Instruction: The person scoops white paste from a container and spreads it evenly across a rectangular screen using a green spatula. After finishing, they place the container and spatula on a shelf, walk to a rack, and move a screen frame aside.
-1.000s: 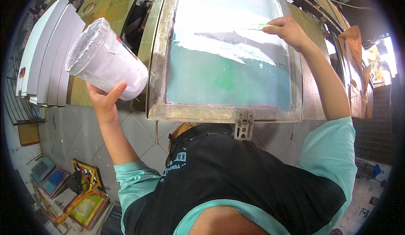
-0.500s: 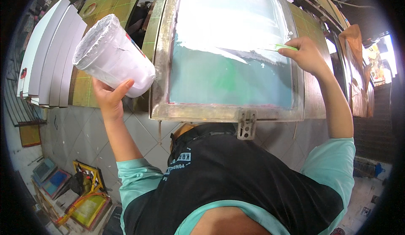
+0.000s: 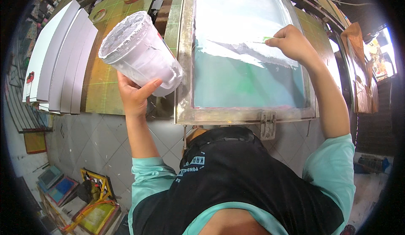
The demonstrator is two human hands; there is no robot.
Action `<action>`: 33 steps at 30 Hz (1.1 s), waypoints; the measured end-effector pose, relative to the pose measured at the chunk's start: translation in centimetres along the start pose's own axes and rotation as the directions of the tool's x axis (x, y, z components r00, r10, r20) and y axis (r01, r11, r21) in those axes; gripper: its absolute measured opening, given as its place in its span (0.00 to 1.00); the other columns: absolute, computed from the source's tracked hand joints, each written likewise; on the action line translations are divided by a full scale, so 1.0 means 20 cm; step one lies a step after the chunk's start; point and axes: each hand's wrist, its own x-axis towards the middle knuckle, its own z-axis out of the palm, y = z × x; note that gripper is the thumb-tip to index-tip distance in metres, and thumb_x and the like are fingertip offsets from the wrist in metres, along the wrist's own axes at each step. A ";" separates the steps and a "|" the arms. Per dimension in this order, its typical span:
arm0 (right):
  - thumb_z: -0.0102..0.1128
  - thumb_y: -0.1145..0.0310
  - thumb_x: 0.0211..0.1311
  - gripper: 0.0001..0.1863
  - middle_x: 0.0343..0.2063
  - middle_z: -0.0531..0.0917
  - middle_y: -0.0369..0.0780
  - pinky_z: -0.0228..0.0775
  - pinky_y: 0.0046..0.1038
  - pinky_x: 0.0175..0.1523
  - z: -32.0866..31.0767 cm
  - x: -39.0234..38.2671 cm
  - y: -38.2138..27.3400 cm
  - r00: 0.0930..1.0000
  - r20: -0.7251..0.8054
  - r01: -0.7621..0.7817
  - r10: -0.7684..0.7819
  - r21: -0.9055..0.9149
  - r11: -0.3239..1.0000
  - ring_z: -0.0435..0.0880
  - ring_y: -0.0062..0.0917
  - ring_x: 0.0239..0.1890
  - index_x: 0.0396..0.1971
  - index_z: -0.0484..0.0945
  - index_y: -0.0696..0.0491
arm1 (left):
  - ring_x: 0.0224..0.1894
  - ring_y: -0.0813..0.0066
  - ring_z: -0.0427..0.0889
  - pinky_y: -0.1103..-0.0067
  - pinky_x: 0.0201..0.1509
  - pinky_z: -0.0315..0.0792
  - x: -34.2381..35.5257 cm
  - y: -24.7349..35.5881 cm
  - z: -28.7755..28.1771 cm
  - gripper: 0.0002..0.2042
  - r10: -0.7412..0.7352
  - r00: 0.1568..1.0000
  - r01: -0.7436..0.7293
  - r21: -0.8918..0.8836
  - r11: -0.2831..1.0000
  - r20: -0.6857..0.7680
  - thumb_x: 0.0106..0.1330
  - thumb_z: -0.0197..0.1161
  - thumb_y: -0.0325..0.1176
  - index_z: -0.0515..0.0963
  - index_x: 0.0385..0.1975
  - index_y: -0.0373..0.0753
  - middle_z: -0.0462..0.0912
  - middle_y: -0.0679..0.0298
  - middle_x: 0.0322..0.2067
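The framed screen (image 3: 247, 83) is lying right in front of the person, under the right hand (image 3: 291, 43) and to the right of the left hand (image 3: 137, 94). White ink (image 3: 236, 20) is covering its far part. The right hand is pinching a small green tool (image 3: 267, 39) above the ink's near edge; I can't tell whether it is touching the mesh. The left hand is clasping a smeared white tub (image 3: 145, 53), tilted, its base overlapping the frame's left rail from here. Further left, white boards (image 3: 59, 58) are leaning together, and a tape roll (image 3: 99, 15) is resting on the table (image 3: 105, 94).
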 end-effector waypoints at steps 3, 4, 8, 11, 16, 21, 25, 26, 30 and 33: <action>0.60 0.59 0.43 0.19 0.17 0.76 0.48 0.66 0.31 0.32 0.02 -0.01 -0.04 0.999 -0.047 0.025 -0.024 0.020 0.999 0.74 0.33 0.23 0.19 0.78 0.64 | 0.47 0.67 0.72 0.73 0.53 0.66 0.02 0.00 -0.01 0.40 -0.009 1.000 0.009 -0.019 1.000 0.016 0.33 0.71 0.23 0.58 0.52 0.33 0.70 0.58 0.45; 0.60 0.59 0.43 0.18 0.17 0.76 0.48 0.66 0.31 0.32 0.02 -0.01 -0.04 0.998 -0.060 0.032 -0.031 0.010 0.999 0.74 0.33 0.23 0.19 0.78 0.64 | 0.47 0.67 0.72 0.73 0.53 0.66 0.03 -0.01 -0.03 0.40 -0.004 1.000 0.005 -0.022 1.000 0.031 0.33 0.71 0.23 0.58 0.52 0.33 0.70 0.58 0.45; 0.59 0.58 0.45 0.19 0.19 0.77 0.48 0.67 0.32 0.34 0.00 -0.06 -0.06 1.000 -0.022 -0.022 0.021 -0.033 0.999 0.76 0.34 0.24 0.21 0.78 0.63 | 0.47 0.67 0.72 0.73 0.53 0.65 0.06 -0.01 -0.06 0.40 -0.007 0.997 0.007 0.001 1.000 0.071 0.34 0.71 0.24 0.57 0.52 0.33 0.70 0.57 0.46; 0.57 0.56 0.48 0.19 0.26 0.78 0.48 0.69 0.34 0.37 0.05 -0.14 -0.11 0.994 -0.108 0.015 -0.030 -0.133 0.991 0.79 0.36 0.29 0.23 0.77 0.61 | 0.48 0.66 0.71 0.73 0.54 0.64 0.09 -0.02 -0.07 0.40 0.009 0.996 -0.007 -0.017 1.000 0.088 0.34 0.71 0.24 0.57 0.52 0.33 0.70 0.57 0.46; 0.52 0.56 0.53 0.18 0.31 0.78 0.47 0.69 0.37 0.42 0.11 -0.29 -0.27 0.982 -0.151 0.036 -0.116 -0.450 0.892 0.78 0.37 0.36 0.25 0.77 0.59 | 0.48 0.66 0.71 0.72 0.55 0.63 0.12 -0.05 -0.06 0.40 -0.054 0.991 0.059 -0.042 0.997 0.126 0.34 0.70 0.24 0.57 0.53 0.33 0.70 0.57 0.46; 0.51 0.56 0.53 0.19 0.28 0.78 0.48 0.69 0.35 0.41 0.12 -0.31 -0.22 0.977 -0.164 0.074 -0.136 -0.339 0.938 0.78 0.38 0.34 0.26 0.77 0.61 | 0.49 0.67 0.71 0.72 0.55 0.63 0.15 -0.05 -0.06 0.39 -0.054 0.987 0.067 -0.078 0.995 0.151 0.35 0.70 0.24 0.58 0.52 0.33 0.70 0.57 0.46; 0.53 0.57 0.52 0.20 0.23 0.78 0.48 0.68 0.33 0.39 0.07 -0.31 -0.20 0.988 -0.151 -0.017 0.017 0.003 1.000 0.78 0.37 0.30 0.26 0.77 0.63 | 0.48 0.67 0.71 0.73 0.55 0.63 0.16 -0.07 -0.08 0.39 -0.042 0.988 0.056 -0.085 0.995 0.151 0.35 0.70 0.24 0.58 0.52 0.33 0.70 0.58 0.46; 0.54 0.57 0.52 0.21 0.22 0.78 0.49 0.67 0.33 0.38 0.07 -0.32 -0.18 0.988 -0.138 -0.060 0.068 0.063 0.996 0.78 0.37 0.29 0.26 0.77 0.64 | 0.48 0.67 0.71 0.73 0.55 0.63 0.16 -0.07 -0.09 0.39 -0.034 0.987 0.048 -0.085 0.995 0.155 0.35 0.70 0.24 0.58 0.52 0.33 0.70 0.58 0.46; 0.55 0.58 0.51 0.21 0.22 0.78 0.51 0.67 0.33 0.39 0.17 -0.38 -0.11 0.989 -0.084 -0.108 0.123 0.164 0.981 0.79 0.37 0.29 0.28 0.77 0.65 | 0.48 0.68 0.71 0.73 0.55 0.63 0.14 -0.07 -0.12 0.38 -0.044 0.988 0.060 -0.102 0.993 0.150 0.35 0.70 0.24 0.59 0.52 0.33 0.70 0.58 0.46; 0.55 0.58 0.50 0.21 0.22 0.78 0.52 0.67 0.33 0.39 0.21 -0.40 -0.12 0.991 -0.068 -0.110 0.119 0.128 0.986 0.78 0.39 0.29 0.29 0.77 0.65 | 0.48 0.68 0.71 0.73 0.55 0.63 0.13 -0.08 -0.15 0.38 -0.042 0.988 0.057 -0.103 0.993 0.145 0.35 0.71 0.24 0.59 0.52 0.33 0.70 0.58 0.46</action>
